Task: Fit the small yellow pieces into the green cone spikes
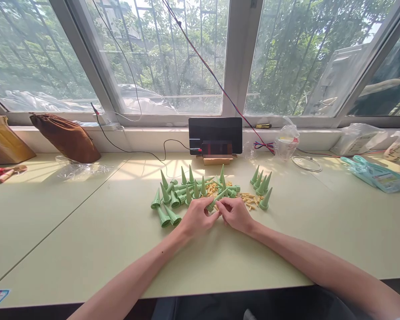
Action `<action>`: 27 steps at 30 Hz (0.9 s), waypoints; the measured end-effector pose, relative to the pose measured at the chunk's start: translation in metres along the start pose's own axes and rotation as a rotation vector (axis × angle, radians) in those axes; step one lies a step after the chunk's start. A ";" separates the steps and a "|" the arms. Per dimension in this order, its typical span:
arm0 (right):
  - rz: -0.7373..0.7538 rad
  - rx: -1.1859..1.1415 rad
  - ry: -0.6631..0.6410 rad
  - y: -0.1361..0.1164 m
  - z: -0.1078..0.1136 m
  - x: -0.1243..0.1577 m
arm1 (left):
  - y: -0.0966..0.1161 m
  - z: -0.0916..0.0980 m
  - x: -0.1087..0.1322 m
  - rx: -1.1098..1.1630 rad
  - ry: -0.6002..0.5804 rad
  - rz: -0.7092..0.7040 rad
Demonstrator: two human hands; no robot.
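My left hand (202, 216) is closed around a green plastic spike (221, 194), which slants up to the right with its point away from me. Close against it, my right hand (235, 214) has thumb and fingers pinched together at the spike's lower end; whatever sits in that pinch is hidden. Left of the hands is a cluster of more green spikes (166, 195), some standing on their wide ends and others lying down. Small tan pegs (248, 200) lie in a heap behind and to the right of my hands. Several green spikes (264, 198) stand upright beyond them at the right.
A black tablet (215, 129) leans on a small stand below the window. Cables (136, 153) run across the table's back. A brown drawstring bag (66, 138) stands back left, a plastic cup (286, 146) back right, and a teal plastic package (378, 173) far right.
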State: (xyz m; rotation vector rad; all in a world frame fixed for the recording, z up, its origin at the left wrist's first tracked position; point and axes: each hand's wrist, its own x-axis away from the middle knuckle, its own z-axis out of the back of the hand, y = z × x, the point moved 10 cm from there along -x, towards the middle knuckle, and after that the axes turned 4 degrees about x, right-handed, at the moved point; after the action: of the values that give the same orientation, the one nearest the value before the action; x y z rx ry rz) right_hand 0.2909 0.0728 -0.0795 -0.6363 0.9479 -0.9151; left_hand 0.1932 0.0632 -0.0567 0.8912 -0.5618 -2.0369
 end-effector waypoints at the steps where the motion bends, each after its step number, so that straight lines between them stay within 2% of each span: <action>1: -0.003 -0.003 0.000 0.000 0.000 0.000 | 0.000 0.000 0.000 0.005 0.005 -0.005; 6: -0.055 -0.114 0.000 0.005 -0.001 0.000 | -0.002 0.000 0.001 0.032 0.037 0.013; 12: -0.226 -0.390 -0.014 0.019 -0.009 0.000 | -0.009 0.005 0.003 0.098 0.127 0.071; 15: -0.250 -0.449 -0.013 0.021 -0.011 0.000 | -0.009 0.005 0.002 0.116 0.129 0.071; 20: -0.206 -0.397 0.013 0.020 -0.009 0.000 | -0.010 0.003 0.001 0.085 0.102 0.061; 27: -0.072 -0.143 0.018 0.008 -0.001 0.000 | -0.002 0.002 0.001 0.010 0.046 0.011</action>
State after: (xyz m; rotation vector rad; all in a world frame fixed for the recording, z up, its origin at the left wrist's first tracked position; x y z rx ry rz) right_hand 0.2924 0.0762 -0.0863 -0.7891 1.0184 -0.9237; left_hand 0.1905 0.0636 -0.0568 0.9369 -0.5508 -2.0002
